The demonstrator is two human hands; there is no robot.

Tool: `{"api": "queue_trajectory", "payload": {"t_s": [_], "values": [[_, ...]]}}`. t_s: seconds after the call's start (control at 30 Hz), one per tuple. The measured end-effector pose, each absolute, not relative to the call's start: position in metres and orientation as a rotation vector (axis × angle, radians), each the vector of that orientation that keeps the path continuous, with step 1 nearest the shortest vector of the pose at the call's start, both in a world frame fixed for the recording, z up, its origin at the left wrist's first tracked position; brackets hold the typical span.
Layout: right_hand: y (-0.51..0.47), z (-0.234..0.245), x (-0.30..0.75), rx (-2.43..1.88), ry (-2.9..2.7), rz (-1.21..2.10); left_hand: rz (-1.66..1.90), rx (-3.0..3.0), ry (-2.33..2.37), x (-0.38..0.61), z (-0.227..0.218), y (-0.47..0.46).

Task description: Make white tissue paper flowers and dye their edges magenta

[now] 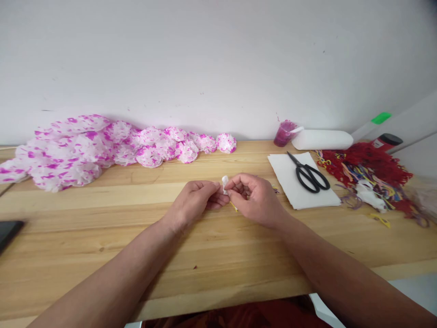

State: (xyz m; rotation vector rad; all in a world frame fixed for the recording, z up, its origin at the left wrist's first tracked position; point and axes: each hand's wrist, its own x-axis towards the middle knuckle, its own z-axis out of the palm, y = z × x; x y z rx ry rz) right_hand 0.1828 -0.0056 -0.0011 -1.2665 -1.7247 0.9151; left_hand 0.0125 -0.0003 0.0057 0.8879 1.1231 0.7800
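Observation:
My left hand point(196, 200) and my right hand point(254, 198) meet above the middle of the wooden table, fingertips almost touching. Between them a small bunched piece of white paper point(225, 180) stands up, its lower part hidden by the fingers. The thumb and fingers of each hand are closed at it in a pinch. A short piece of yellow string point(233, 206) shows beneath the right hand; whether the fingers hold it I cannot tell. Right of that hand, bits of colored string point(275, 188) peek out.
Several white-and-magenta paper flowers point(75, 152) line the wall at left. On the right, black-handled scissors point(309, 175) lie on stacked white sheets point(290, 182). Behind are a cup of magenta liquid point(284, 134) and a white roll point(322, 139). Red and colored strings point(368, 166) heap beside a dark-lidded jar point(387, 142).

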Motion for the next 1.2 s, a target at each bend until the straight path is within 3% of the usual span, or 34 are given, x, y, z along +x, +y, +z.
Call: {"api": "queue_trajectory", "payload": {"t_s": [1.2], "values": [[-0.0033, -0.0039, 0.1861, -1.243, -1.694, 1.047, 0.766, 0.884, 1.130, 0.0134, 0.0066, 0.0000]]}}
